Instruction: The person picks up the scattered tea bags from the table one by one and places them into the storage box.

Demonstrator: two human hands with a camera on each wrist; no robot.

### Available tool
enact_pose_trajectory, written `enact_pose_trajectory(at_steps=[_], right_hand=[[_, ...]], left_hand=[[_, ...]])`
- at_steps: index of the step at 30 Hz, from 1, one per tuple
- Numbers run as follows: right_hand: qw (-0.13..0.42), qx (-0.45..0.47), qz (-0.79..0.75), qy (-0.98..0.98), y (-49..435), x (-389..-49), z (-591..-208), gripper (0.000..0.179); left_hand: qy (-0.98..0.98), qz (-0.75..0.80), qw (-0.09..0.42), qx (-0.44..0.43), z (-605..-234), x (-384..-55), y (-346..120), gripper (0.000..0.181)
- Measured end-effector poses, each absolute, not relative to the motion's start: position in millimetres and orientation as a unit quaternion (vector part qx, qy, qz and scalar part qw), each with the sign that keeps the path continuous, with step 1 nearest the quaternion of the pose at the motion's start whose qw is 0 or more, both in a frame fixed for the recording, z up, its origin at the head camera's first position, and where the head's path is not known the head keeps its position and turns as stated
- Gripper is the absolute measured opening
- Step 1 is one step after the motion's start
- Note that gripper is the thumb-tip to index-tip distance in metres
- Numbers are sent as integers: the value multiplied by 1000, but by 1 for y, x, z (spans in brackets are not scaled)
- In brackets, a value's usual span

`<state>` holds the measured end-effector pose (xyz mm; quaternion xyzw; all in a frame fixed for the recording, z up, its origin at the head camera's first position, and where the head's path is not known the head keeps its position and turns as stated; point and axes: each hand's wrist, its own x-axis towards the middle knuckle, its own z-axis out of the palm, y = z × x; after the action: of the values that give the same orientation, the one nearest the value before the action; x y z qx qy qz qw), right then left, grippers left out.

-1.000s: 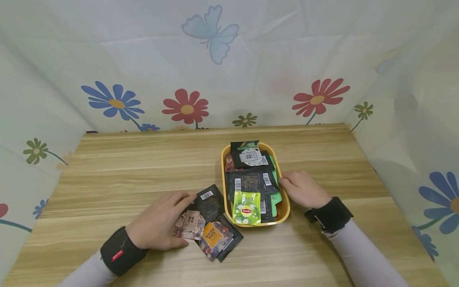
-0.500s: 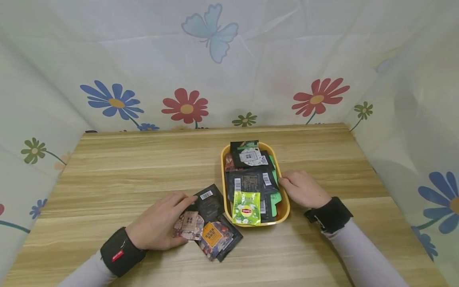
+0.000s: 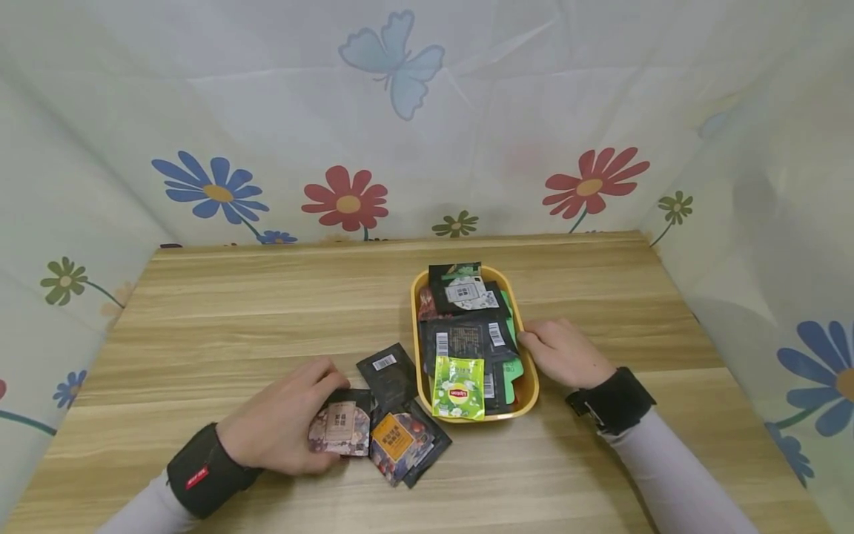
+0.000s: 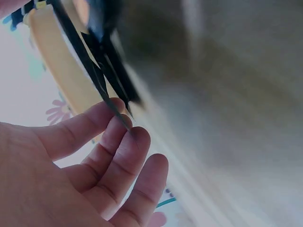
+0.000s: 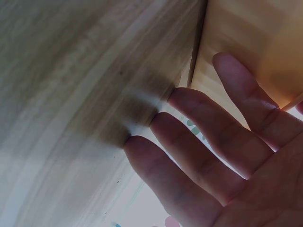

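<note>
In the head view my left hand [image 3: 283, 421] holds a black tea sachet [image 3: 342, 426] with a pink floral print, between thumb and fingers. The left wrist view shows the fingertips [image 4: 137, 137] at the thin edge of a dark sachet. Just right lie a plain black sachet [image 3: 387, 374] with a barcode and an orange-labelled sachet [image 3: 400, 441], overlapping another dark one. My right hand [image 3: 563, 350] rests beside a yellow tray [image 3: 534, 393]. In the right wrist view its fingers [image 5: 199, 123] are extended, one against the tray's outer wall, others at the tabletop.
Several sachets fill the tray, among them a green Lipton one [image 3: 459, 389] at the near end and a black-and-white one [image 3: 467, 291] at the far end. The wooden table [image 3: 280, 297] meets a flower-printed curtain [image 3: 494, 185] at the back and sides.
My left hand has shifted left and slightly down, drawing the pink floral sachet off the plain black one and turning it a little. The right hand and tray have not moved.
</note>
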<state>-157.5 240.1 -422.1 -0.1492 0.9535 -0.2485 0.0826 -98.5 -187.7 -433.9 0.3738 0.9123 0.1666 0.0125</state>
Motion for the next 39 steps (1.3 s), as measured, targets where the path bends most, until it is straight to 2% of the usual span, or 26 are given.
enact_pose_trajectory(at_steps=[6,14,29,33,39], right_hand=[[85,-148,-251,953,240,-157,-422,36],[82,-150,-248,953,240,-158,-423,36],[74,-152,-246,954,240,-157,-423,35],[74,-151,-243,955,240,-157,-423,35],[74,-149,-240,956,239,-157,-422,34]], left_hand=[[910,185,6,370,-412,-108,-181,85],[895,187,-67,400,-385,-138,-160,85],[889,191,-121,397,-365,-199,-83,87],[889,204,-121,392,-362,-211,-65,88],[912,185,-66,361,-365,-216,-53,129]])
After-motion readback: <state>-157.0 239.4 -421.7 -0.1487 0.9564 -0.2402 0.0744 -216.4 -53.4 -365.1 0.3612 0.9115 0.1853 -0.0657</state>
